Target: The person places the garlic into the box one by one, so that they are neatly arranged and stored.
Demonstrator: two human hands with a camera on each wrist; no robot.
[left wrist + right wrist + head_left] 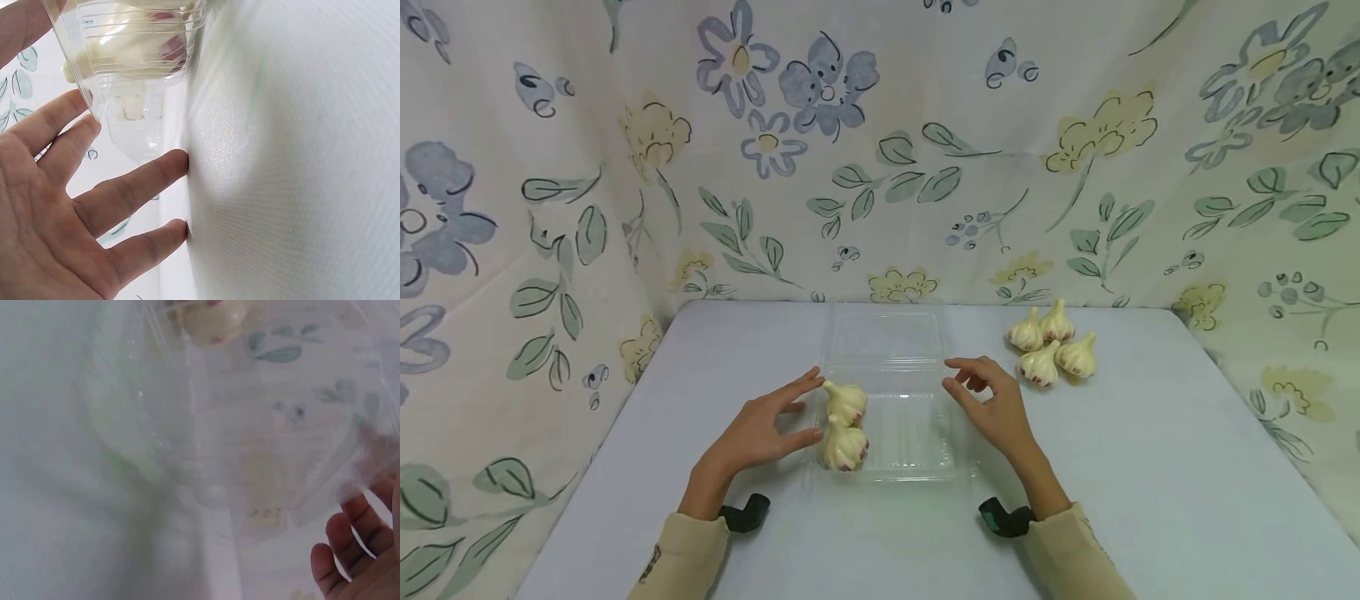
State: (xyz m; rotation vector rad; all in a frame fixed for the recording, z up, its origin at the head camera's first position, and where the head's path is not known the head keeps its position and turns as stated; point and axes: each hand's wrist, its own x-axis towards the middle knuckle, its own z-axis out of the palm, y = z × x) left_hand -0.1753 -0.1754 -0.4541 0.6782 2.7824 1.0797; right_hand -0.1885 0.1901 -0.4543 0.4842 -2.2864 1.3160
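A clear plastic clamshell box (913, 437) sits in the middle of the table, its lid (886, 333) folded back toward the curtain. Two garlic bulbs (846, 448) lie one behind the other along the left side of the base; one bulb (140, 44) shows through the box wall in the left wrist view. My left hand (760, 429) is at the box's left edge with fingers spread, some fingertips at the rim. My right hand (996, 408) is by the right edge, fingers loosely bent and holding nothing; whether it touches the rim I cannot tell.
Several more garlic bulbs (1039, 364) are grouped at the back right of the white table (1150, 467). A flowered curtain (880, 250) hangs behind the table and along both sides. Dark wrist mounts (747, 513) sit below both hands.
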